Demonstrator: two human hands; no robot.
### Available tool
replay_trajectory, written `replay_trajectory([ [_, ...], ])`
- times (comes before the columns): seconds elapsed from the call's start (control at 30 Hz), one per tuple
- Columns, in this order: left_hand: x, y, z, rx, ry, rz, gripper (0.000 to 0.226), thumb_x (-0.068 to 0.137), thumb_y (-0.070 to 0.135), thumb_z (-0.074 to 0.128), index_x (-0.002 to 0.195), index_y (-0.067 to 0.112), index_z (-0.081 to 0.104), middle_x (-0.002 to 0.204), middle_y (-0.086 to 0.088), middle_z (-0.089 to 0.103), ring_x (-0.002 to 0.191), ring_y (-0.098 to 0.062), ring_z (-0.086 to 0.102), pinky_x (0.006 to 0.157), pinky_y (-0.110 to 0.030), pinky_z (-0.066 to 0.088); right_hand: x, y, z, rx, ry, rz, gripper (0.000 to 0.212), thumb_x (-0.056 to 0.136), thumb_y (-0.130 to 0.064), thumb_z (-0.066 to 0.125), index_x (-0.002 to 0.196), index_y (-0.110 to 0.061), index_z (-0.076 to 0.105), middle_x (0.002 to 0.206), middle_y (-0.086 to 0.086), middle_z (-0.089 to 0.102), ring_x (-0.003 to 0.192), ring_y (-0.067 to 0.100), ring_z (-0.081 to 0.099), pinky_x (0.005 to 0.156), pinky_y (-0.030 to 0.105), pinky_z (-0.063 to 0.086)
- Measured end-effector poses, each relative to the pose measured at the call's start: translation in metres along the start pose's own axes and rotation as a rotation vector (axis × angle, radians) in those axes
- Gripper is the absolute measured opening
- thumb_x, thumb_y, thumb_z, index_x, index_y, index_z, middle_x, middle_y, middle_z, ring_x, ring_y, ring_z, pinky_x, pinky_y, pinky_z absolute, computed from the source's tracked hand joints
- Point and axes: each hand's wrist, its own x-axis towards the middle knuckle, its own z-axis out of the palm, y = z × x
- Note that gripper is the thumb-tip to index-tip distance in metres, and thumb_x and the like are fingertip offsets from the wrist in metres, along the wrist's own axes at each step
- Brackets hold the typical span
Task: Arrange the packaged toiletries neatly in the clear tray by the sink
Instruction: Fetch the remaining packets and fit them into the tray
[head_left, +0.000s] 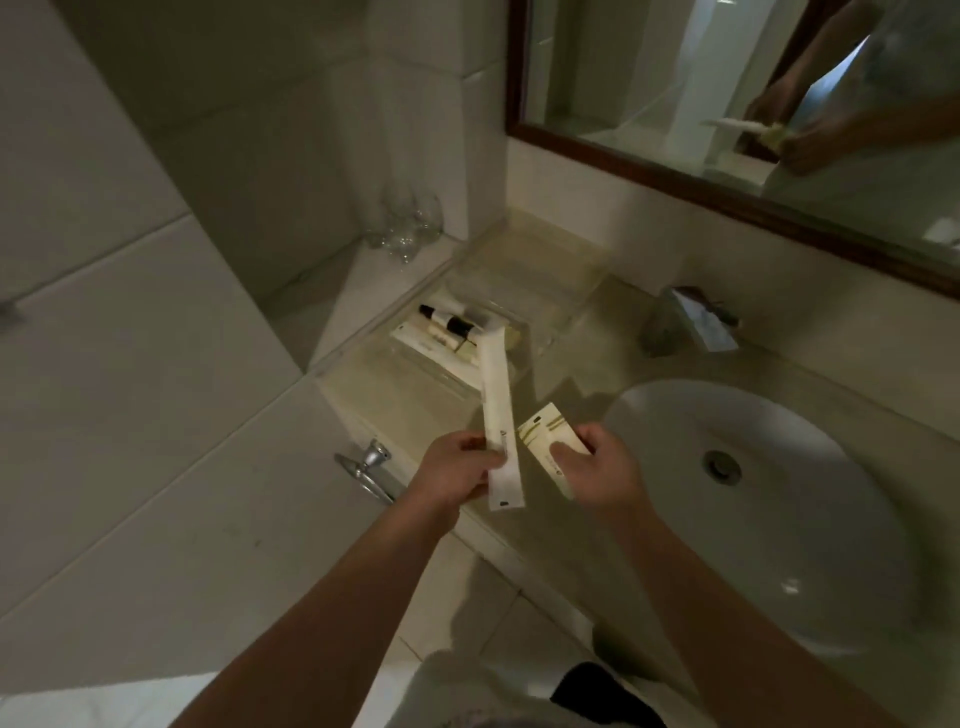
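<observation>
- Left hand (457, 467): fingers (480, 457) pinch the near end of a long white packet (500, 410). The packet is held above the near edge of the desk (613, 332) and angles away toward the clear tray (431, 374).
- Right hand (597, 467): fingers (563, 449) clamp a small cream box (548, 431) with green markings, the thumb pressed on its top face. The box is held just beside the long packet, not touching it, over the desk between the tray and the sink (779, 509).
- Clear tray: sits on the left part of the desk against the side ledge. It holds two small bottles (447, 322) with dark caps, lying on their sides on flat white packets (415, 338) in the tray's middle section. The far end of the long white packet overlaps the bottles in view; whether it touches them cannot be determined.
- Sink: white round basin, set in the right part of the desk, with the faucet (696, 322) behind it at the rear edge.
- Drinking glasses (405, 223): stand in the far left corner, beyond the tray.
- Mirror (753, 104): mounted on the wall above the rear edge, with a dark wooden frame.
</observation>
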Motion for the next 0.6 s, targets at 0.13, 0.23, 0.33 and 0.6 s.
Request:
replay_trajectory([
  [0.13, 0.040, 0.020, -0.017, -0.130, 0.091, -0.046, 0.017, 0.082, 0.000, 0.064, 0.099, 0.006, 0.065, 0.094, -0.014, 0.069, 0.080, -0.025, 0.065, 0.063, -0.032, 0.051, 0.034, -0.015, 0.011, -0.029, 0.013, 0.026, 0.013, 0.082, -0.029, 0.064, 0.089, -0.018, 0.062, 0.084, 0.001, 0.067, 0.080, 0.022, 0.065, 0.073, 0.043, 0.055],
  [0.23, 0.073, 0.035, -0.018, -0.342, 0.177, -0.115, 0.022, 0.081, -0.003, 0.066, 0.103, 0.001, 0.061, 0.094, -0.015, 0.066, 0.080, -0.024, 0.065, 0.061, -0.032, 0.054, 0.062, -0.025, 0.018, -0.032, -0.014, 0.020, 0.011, 0.084, -0.030, 0.063, 0.089, -0.021, 0.061, 0.085, 0.002, 0.066, 0.079, 0.022, 0.064, 0.074, 0.047, 0.057],
  [0.33, 0.101, 0.043, -0.017, -0.305, 0.297, -0.144, 0.023, 0.078, 0.004, 0.072, 0.099, 0.006, 0.062, 0.090, -0.011, 0.068, 0.077, -0.020, 0.064, 0.061, -0.030, 0.053, 0.088, -0.034, 0.024, 0.001, -0.074, 0.040, 0.006, 0.086, -0.031, 0.061, 0.086, -0.026, 0.057, 0.087, 0.000, 0.064, 0.080, 0.021, 0.062, 0.074, 0.045, 0.055],
  [0.6, 0.137, 0.059, -0.027, -0.227, 0.295, -0.104, 0.011, 0.080, 0.005, 0.070, 0.091, 0.003, 0.067, 0.097, -0.016, 0.071, 0.088, -0.029, 0.070, 0.081, -0.044, 0.058, 0.129, -0.042, 0.021, 0.065, -0.067, 0.074, 0.009, 0.085, -0.026, 0.062, 0.094, -0.023, 0.062, 0.088, -0.003, 0.066, 0.079, 0.016, 0.063, 0.065, 0.033, 0.050],
])
